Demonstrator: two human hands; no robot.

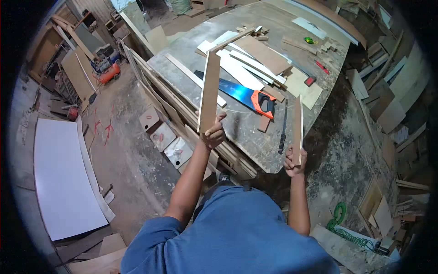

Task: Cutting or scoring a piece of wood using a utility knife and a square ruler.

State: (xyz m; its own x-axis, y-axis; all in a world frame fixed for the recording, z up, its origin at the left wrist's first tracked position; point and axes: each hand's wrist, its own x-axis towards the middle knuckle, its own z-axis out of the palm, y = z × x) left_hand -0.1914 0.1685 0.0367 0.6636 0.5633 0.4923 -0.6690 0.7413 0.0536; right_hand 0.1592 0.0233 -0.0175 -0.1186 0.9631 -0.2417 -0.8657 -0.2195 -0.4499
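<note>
My left hand [211, 133] grips the lower end of a brown board [208, 91] with pale edges, held upright over the table's left side. My right hand [293, 162] holds a narrower brown strip [298, 123] upright near the table's front right corner. Between them on the table [253, 150] lie a handsaw [265, 102] with a blue blade and orange-black handle, a long dark thin tool [282, 141] and a small brown offcut [263, 124]. The saw's blade passes behind the left board.
Stacked white and brown pieces [255, 59], a green tape measure [310, 40] and a red tool [321, 67] lie farther back. Sheets [150, 86] lean along the table's left side. An orange compressor [108, 73], a large white panel [68, 178], scrap boards [388, 105] and a coiled green hose [340, 214] surround me.
</note>
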